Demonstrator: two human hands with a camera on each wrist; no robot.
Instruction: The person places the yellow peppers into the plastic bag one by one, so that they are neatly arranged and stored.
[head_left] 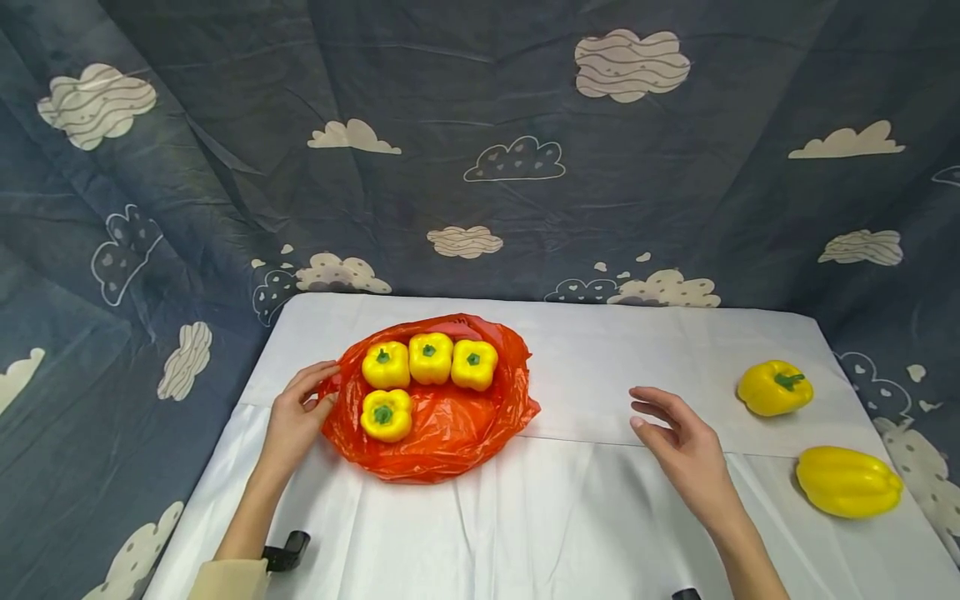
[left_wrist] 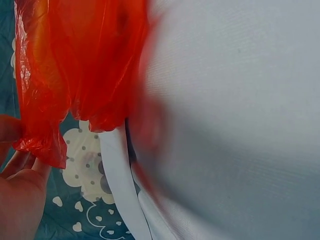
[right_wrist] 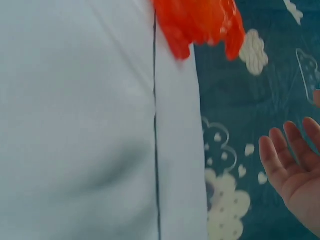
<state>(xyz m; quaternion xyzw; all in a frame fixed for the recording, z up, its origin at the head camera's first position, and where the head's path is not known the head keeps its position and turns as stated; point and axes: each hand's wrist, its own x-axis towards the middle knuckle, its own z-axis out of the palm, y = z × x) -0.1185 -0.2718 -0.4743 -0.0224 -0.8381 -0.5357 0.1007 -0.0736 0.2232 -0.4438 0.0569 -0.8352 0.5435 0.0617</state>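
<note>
A red plastic bag [head_left: 457, 425] lies spread wide on the left half of the table, with several yellow bell peppers [head_left: 431, 358] inside, stems up. My left hand [head_left: 296, 417] pinches the bag's left rim between thumb and fingers. In the left wrist view, a crumpled corner of the bag [left_wrist: 42, 145] sits between the fingers of that hand [left_wrist: 22, 195]. My right hand [head_left: 686, 450] is held over the table between the bag and two loose peppers, fingers loosely bent around nothing. The right wrist view shows its palm [right_wrist: 300, 185] bare.
Toward the right edge lie two more yellow bell peppers: one [head_left: 775, 388] with its green stem showing, and a longer one [head_left: 848, 482] on its side nearer me. A white cloth [head_left: 585, 508] covers the table. Behind it hangs a dark cloud-print curtain [head_left: 420, 200].
</note>
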